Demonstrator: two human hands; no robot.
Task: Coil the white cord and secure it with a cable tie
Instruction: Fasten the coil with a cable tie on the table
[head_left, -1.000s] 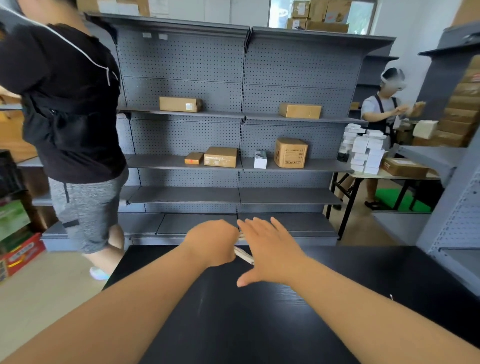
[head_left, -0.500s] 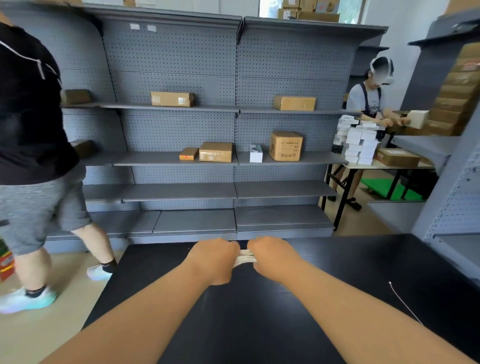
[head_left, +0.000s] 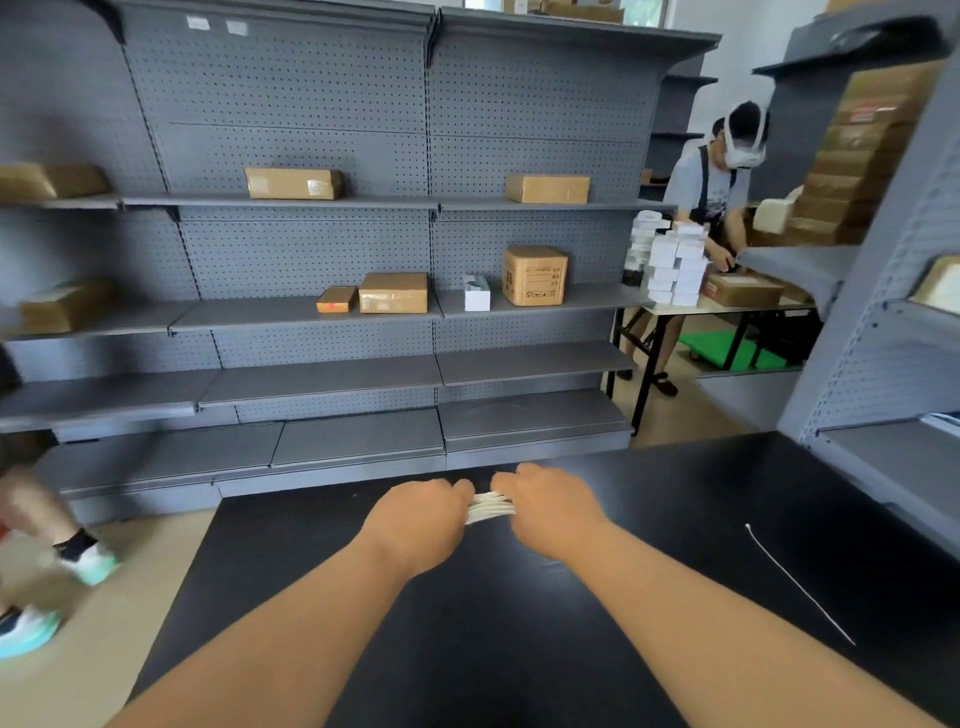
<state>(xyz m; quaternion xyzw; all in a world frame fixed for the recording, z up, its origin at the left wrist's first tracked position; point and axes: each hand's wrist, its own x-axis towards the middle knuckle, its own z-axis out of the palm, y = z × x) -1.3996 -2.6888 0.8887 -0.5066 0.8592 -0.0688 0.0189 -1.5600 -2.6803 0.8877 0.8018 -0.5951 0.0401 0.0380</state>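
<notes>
The white cord (head_left: 489, 507) is bunched into several parallel strands that show only in the gap between my two fists, above the far part of the black table (head_left: 467, 639). My left hand (head_left: 418, 519) is closed around the bundle's left end. Closed on its right end is my right hand (head_left: 550, 512). Most of the cord is hidden inside my fingers. A thin white cable tie (head_left: 797, 582) lies loose and straight on the table, well to the right of my right forearm.
Grey pegboard shelving (head_left: 332, 312) with several cardboard boxes stands beyond the table. Another grey shelf unit (head_left: 883, 364) borders the table's right side. A person's legs (head_left: 36, 525) are at the left edge. Another person (head_left: 722, 192) works at a table at the back right.
My right hand, open and flat a second ago, has closed on the cord, and both fists now hold the bundle between them. The person on the left has walked further left.
</notes>
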